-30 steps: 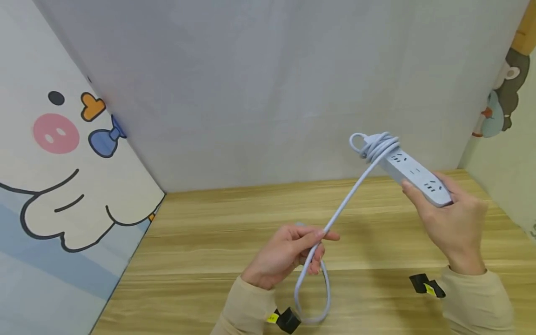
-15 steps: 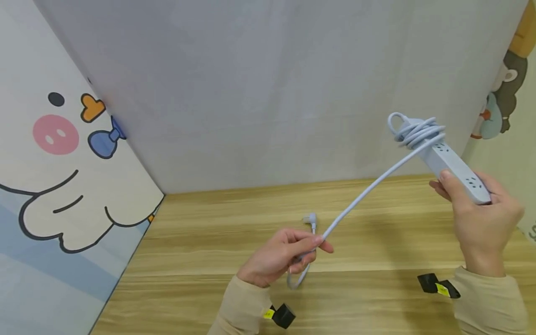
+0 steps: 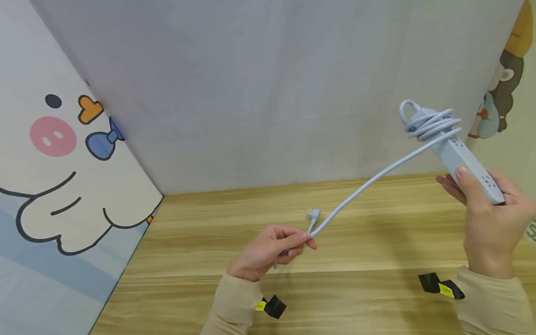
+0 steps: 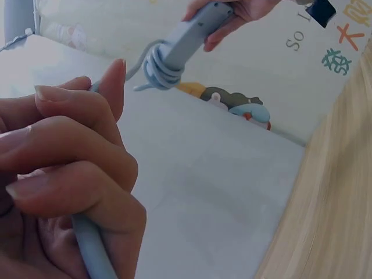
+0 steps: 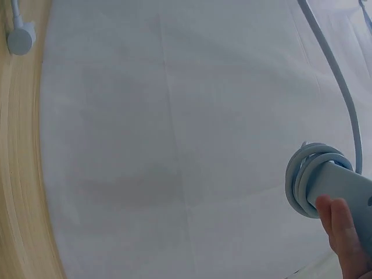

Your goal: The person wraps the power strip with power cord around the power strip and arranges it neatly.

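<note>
My right hand point(image 3: 494, 214) grips the lower end of a white power strip point(image 3: 469, 163), its sockets facing up and to the right. Several turns of its cord point(image 3: 433, 124) wrap the far end of the strip. From there a length of cord sags across to my left hand point(image 3: 272, 249), which pinches it between thumb and index finger. The plug point(image 3: 314, 215) sticks up just beyond the left fingertips on a short bit of cord. In the left wrist view, the other fingers point(image 4: 87, 186) curl over the cord, part of which is hidden in the palm.
A wooden table point(image 3: 201, 260) lies below both hands. Behind it hangs a pale grey backdrop point(image 3: 268, 93). Panels with cartoon prints point(image 3: 54, 135) stand at the left and right sides.
My right hand has moved right and up with the power strip. The left hand has shifted slightly left, the hanging loop of cord has shrunk, and the plug has come into view.
</note>
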Action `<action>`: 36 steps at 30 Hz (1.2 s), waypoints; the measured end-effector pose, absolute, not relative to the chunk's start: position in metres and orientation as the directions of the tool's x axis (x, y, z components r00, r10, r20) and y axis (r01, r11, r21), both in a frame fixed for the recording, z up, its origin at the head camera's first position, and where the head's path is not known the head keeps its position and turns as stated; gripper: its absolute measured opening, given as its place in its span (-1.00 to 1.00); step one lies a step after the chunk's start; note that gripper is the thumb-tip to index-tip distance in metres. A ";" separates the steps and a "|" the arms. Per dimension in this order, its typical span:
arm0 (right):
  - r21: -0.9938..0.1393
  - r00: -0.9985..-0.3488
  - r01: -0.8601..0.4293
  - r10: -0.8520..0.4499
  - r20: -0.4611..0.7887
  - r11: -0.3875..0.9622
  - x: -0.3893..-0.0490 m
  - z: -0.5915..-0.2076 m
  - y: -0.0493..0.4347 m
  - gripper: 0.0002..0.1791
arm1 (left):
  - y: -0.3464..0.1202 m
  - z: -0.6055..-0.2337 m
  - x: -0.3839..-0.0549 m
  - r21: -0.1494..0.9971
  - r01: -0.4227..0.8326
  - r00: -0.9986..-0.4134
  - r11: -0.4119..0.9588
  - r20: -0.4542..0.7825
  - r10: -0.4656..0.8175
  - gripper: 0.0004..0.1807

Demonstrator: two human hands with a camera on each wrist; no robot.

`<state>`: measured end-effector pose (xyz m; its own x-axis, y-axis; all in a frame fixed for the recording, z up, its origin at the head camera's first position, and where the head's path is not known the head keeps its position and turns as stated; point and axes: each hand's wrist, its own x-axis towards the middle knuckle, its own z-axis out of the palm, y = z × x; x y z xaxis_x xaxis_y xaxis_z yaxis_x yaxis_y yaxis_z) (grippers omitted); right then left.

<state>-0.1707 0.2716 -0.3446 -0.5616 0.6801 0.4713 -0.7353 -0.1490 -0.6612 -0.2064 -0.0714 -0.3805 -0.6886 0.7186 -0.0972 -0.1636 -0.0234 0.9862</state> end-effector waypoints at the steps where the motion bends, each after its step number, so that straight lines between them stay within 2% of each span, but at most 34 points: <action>1: -0.652 -0.558 -0.743 0.679 0.477 -0.153 -0.171 -0.344 0.270 -0.65 | -0.071 -0.381 -0.207 0.986 -0.164 -0.689 -0.021 -0.099 0.718 -0.60; 7: -0.620 -0.558 -0.764 0.665 0.497 -0.179 -0.169 -0.342 0.267 -0.65 | -0.072 -0.383 -0.209 0.985 -0.175 -0.694 -0.003 -0.120 0.710 -0.54; 10: -0.594 -0.558 -0.777 0.663 0.498 -0.208 -0.170 -0.342 0.266 -0.64 | -0.073 -0.383 -0.210 0.985 -0.174 -0.687 0.005 -0.125 0.716 -0.59; 14: -0.570 -0.572 -0.781 0.658 0.491 -0.254 -0.169 -0.341 0.267 -0.63 | -0.075 -0.384 -0.211 0.986 -0.165 -0.665 0.007 -0.117 0.738 -0.70; 18: -0.555 -0.581 -0.782 0.652 0.487 -0.283 -0.167 -0.341 0.271 -0.65 | -0.079 -0.386 -0.213 0.988 -0.155 -0.629 -0.012 -0.089 0.773 -0.71; 22: -0.538 -0.633 -0.760 0.602 0.487 -0.364 -0.166 -0.342 0.278 -0.70 | -0.081 -0.392 -0.217 0.986 -0.163 -0.630 -0.024 -0.086 0.772 -0.72; 25: -0.543 -0.721 -0.692 0.422 0.550 -0.475 -0.163 -0.347 0.289 -0.72 | -0.081 -0.397 -0.223 0.981 -0.194 -0.686 -0.019 -0.122 0.717 -0.73; 28: -0.586 -0.750 -0.593 0.114 0.651 -0.553 -0.161 -0.352 0.302 -0.53 | -0.082 -0.403 -0.228 0.971 -0.239 -0.762 -0.020 -0.175 0.623 -0.73; 32: -0.670 -0.678 -0.487 -0.241 0.694 -0.560 -0.160 -0.356 0.313 -0.47 | -0.084 -0.407 -0.233 0.967 -0.253 -0.817 -0.007 -0.210 0.537 -0.72; 36: -0.719 -0.547 -0.453 -0.472 0.691 -0.528 -0.162 -0.361 0.306 -0.47 | -0.083 -0.409 -0.234 0.971 -0.238 -0.833 0.009 -0.209 0.512 -0.68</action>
<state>-0.1616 0.3062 -0.3606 -0.5473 -0.4718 0.6913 -0.4526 -0.5279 -0.7186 -0.2341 -0.0830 -0.4090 -0.8332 0.5121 -0.2088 -0.2376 0.0095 0.9713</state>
